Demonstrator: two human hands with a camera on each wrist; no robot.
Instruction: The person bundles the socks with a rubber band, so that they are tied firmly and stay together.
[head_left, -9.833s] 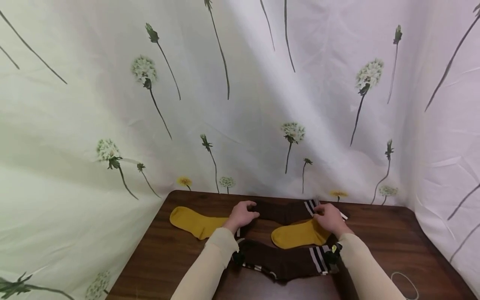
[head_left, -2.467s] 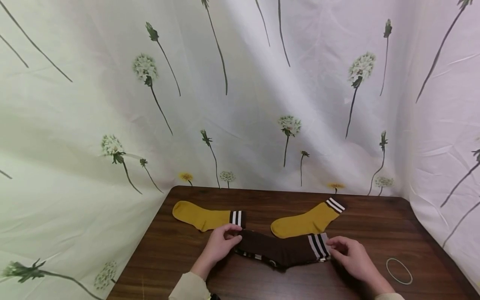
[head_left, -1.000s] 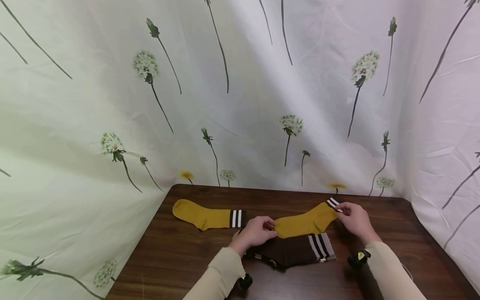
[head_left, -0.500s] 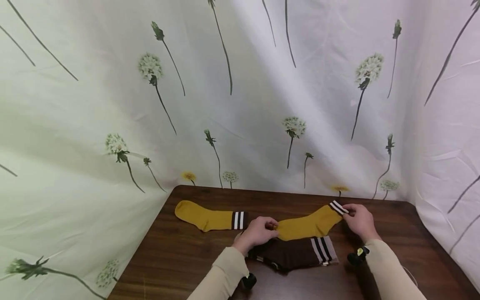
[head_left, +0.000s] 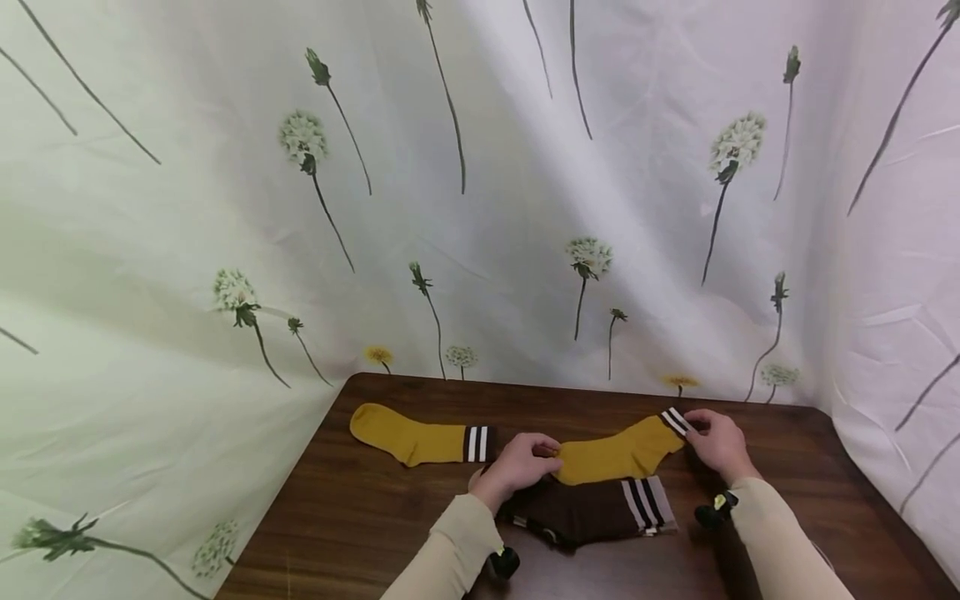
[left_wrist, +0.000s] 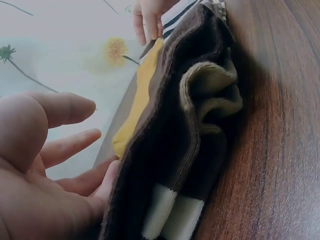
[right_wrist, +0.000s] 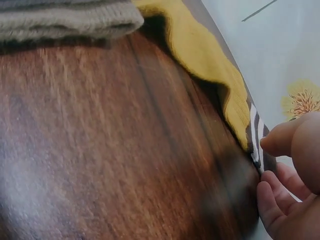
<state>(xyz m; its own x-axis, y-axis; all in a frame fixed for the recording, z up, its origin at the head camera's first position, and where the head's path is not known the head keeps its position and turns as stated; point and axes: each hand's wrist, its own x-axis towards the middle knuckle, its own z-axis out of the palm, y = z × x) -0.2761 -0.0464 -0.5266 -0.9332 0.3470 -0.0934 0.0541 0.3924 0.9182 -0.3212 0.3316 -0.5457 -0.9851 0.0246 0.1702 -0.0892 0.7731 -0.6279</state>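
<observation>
A mustard-yellow sock (head_left: 607,454) with a white-striped dark cuff lies stretched between the hands. At its toe, my left hand (head_left: 521,461) pinches the tip between thumb and finger. My right hand (head_left: 717,442) pinches the striped cuff, as the right wrist view also shows. In front lie dark brown socks (head_left: 592,512), stacked and flat, with grey-striped cuffs to the right; my left hand and wrist cover their toe end. In the left wrist view, the layered edges of the brown socks (left_wrist: 170,130) stand close beside my left fingers.
A second yellow sock (head_left: 416,437) lies flat at the back left of the brown wooden table (head_left: 322,517), its striped cuff near my left hand. Behind the table hangs a white curtain (head_left: 495,250) printed with dandelions.
The brown sock once held at the back now lies on the front brown one. Both hands have gone from the brown socks to the right yellow sock, barely moving in the last second.
</observation>
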